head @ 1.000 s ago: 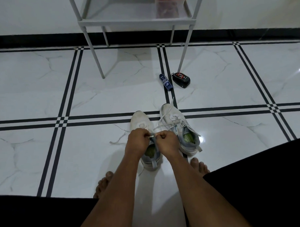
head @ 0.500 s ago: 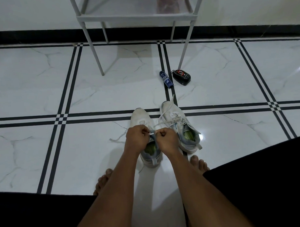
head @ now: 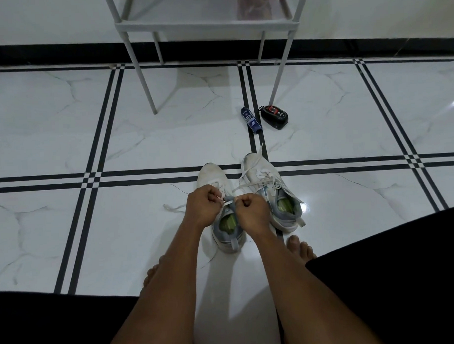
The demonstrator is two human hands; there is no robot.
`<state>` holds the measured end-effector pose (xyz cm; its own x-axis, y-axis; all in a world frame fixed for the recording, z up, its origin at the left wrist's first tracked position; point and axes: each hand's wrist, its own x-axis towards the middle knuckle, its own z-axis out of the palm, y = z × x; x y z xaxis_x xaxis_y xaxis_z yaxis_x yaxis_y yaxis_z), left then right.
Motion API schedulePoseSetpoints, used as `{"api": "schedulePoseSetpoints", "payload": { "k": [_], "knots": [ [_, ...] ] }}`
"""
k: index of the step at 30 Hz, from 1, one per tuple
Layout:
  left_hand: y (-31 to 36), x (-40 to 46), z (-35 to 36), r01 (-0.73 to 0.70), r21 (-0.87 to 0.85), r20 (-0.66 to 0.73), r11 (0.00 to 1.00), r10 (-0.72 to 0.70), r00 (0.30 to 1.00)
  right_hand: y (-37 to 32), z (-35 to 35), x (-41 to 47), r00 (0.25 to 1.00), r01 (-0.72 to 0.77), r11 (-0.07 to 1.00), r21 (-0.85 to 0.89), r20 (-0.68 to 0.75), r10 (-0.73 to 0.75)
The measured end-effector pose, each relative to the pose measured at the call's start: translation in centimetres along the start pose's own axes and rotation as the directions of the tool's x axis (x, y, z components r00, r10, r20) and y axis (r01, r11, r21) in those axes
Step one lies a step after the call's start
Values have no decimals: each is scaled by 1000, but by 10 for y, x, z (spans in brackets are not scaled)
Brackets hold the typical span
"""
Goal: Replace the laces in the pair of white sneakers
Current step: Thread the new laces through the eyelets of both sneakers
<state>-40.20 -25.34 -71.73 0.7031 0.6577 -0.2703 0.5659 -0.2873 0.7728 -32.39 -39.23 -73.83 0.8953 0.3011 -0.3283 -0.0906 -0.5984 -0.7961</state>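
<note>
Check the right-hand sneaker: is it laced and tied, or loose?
Laced but loose. The right sneaker has a white lace threaded across its front, with untied ends trailing over its sides and toe. Both hands work at the other shoe.

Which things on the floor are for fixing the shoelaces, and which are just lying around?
For the job:
- left white sneaker with green insole, with both hands on it
- right white sneaker, loosely laced
- white lace, pinched by left hand and right hand

Just lying about:
- dark blue tube
- black oval case with red mark
- grey metal rack
</note>
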Motion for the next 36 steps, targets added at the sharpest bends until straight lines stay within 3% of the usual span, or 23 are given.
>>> {"api": "schedulePoseSetpoints", "payload": {
  "k": [5,13,19,31,36],
  "knots": [
    [1,-2,6,7,-41,38,999,-6,999,0,1,0,1000,11,1000,-1,20,-11],
    [9,-14,20,190,-109,-138,976,-204,969,2,5,-1,999,21,1000,-13,28,-20],
    [6,-16,31,243,-85,-216,966,-256,942,6,7,1,999,-45,997,69,15,44],
    [17,-25,32,256,-193,-257,947,-301,918,0,8,-2,989,126,987,-99,94,-116],
    [7,-19,34,265,-266,-238,927,-330,914,4,7,2,998,-38,999,-31,41,39]
  ]
}}
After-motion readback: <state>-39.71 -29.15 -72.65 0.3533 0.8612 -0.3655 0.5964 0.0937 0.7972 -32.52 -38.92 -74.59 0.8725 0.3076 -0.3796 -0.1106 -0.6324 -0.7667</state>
